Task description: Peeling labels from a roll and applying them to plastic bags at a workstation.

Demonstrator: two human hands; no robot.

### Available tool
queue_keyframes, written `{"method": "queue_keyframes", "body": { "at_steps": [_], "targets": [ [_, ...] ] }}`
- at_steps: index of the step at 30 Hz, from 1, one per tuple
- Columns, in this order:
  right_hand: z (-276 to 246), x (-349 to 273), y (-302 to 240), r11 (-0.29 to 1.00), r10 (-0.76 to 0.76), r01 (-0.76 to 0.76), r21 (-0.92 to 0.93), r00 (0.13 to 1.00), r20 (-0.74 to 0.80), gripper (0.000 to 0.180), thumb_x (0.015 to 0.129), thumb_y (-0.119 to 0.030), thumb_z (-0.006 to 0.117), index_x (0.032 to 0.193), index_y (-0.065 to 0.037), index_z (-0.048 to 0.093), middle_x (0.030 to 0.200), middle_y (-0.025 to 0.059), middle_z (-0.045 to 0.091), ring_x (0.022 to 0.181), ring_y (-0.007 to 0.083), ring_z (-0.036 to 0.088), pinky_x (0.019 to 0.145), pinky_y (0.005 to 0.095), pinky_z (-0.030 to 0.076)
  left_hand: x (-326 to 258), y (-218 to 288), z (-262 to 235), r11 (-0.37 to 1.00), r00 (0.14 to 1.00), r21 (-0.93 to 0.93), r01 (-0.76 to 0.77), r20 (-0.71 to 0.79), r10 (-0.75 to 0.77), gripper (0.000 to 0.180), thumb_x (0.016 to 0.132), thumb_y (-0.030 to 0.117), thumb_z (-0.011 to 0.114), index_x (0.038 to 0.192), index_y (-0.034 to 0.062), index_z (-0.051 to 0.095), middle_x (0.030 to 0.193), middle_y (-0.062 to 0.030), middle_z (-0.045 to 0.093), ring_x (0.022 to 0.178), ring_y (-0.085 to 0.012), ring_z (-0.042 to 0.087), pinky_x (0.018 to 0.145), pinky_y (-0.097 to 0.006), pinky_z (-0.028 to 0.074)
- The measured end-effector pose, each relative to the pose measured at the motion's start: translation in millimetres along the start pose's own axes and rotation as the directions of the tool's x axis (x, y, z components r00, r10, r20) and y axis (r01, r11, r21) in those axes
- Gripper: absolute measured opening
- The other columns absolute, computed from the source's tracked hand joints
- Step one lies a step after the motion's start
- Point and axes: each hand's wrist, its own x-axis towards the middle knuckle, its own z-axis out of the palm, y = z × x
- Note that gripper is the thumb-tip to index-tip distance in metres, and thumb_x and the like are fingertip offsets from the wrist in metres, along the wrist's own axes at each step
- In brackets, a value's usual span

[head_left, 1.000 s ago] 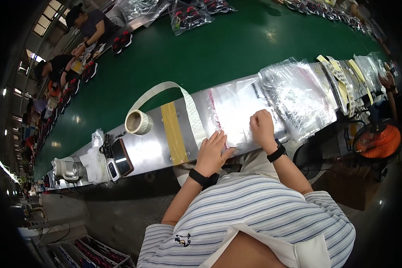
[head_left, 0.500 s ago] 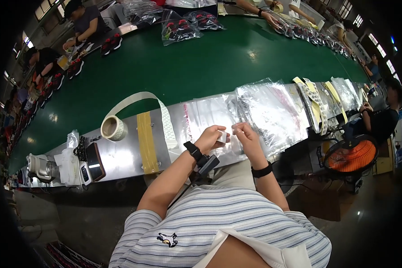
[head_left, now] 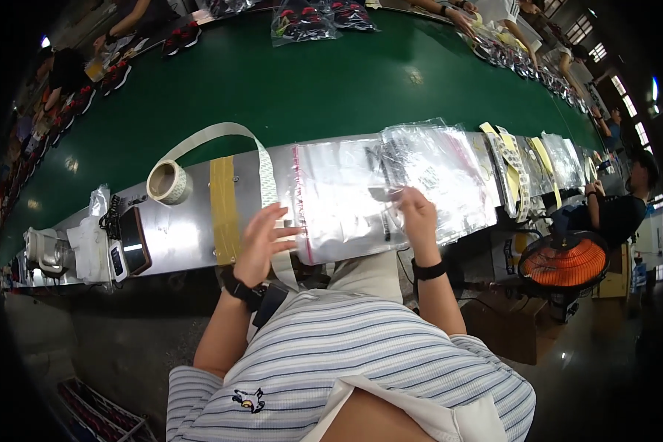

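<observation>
My left hand [head_left: 260, 244] is open, its fingers spread beside a strip of clear stickers [head_left: 267, 180] on pale backing. That strip loops from a sticker roll [head_left: 171, 183] standing on the metal ledge and hangs past the near edge. Over the clear plastic bags, my right hand [head_left: 418, 219] has its fingers pinched together. A small greyish piece [head_left: 379, 194] shows at its fingertips, too blurred to name. One flat bag [head_left: 335, 195] with a red-edged side lies between my hands, and a stack of bags [head_left: 438, 166] overlaps it at right.
Beyond the ledge runs a green conveyor belt [head_left: 324, 88] with bagged shoes [head_left: 302, 22] at its far side. Left on the ledge are a phone [head_left: 135, 239] and a white device [head_left: 118, 261]. An orange fan [head_left: 565, 263] stands at right, near a seated person [head_left: 615, 199]. Other people work across the belt.
My left hand has moved left, away from my right hand, and its fingers have spread. The white piece it held no longer shows there. My right hand stays over the bags.
</observation>
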Motion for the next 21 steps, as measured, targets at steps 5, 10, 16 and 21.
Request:
{"method": "queue_keyframes", "body": {
  "at_steps": [5,10,16,21],
  "targets": [
    [-125,23,39,0.982,0.138,-0.187,-0.016,0.78,-0.611,0.018,0.088,-0.017,0.054,0.08,-0.002,0.061,0.074,0.0,0.06,0.068,0.0091,0.054,0.062,0.0245,0.043,-2,-27,-33,0.579,0.806,0.77,-0.27,-0.149,0.573,0.052,0.083,0.005,0.06,0.132,0.0048,0.042,0.115,-0.0102,0.05,0.092,-0.0199,0.053,0.074,-0.027,0.045],
    [-172,-23,71,0.718,-0.087,-0.444,-0.536,0.707,-0.702,0.018,0.086,-0.017,0.057,0.085,0.001,0.058,0.083,0.0078,0.057,0.068,0.021,0.052,0.063,0.0298,0.045,18,-33,-46,0.535,0.92,0.829,-0.165,-0.066,0.386,0.049,0.081,0.003,0.061,0.129,0.0058,0.048,0.106,-0.0103,0.054,0.084,-0.017,0.054,0.073,-0.027,0.045],
    [-46,-45,-11,0.851,-0.315,0.084,-0.519,0.872,-0.375,0.004,0.089,-0.005,0.053,0.089,-0.001,0.056,0.091,0.0055,0.053,0.077,0.0149,0.052,0.061,0.026,0.044,23,-27,-47,0.973,0.99,0.205,-0.102,-0.072,0.119,0.038,0.084,0.0,0.055,0.121,0.0043,0.053,0.087,-0.0006,0.056,0.074,-0.007,0.054,0.064,-0.021,0.045],
    [70,-47,-22,0.992,0.121,-0.081,-0.102,0.865,0.488,0.022,0.091,-0.015,0.056,0.11,-0.003,0.056,0.1,0.0068,0.06,0.084,0.012,0.059,0.072,0.0258,0.047,-3,-9,0,0.992,0.993,-0.029,-0.119,-0.006,0.119,0.043,0.085,-0.001,0.053,0.128,0.0037,0.046,0.096,-0.0036,0.057,0.084,-0.0094,0.058,0.074,-0.022,0.048]
  ]
}}
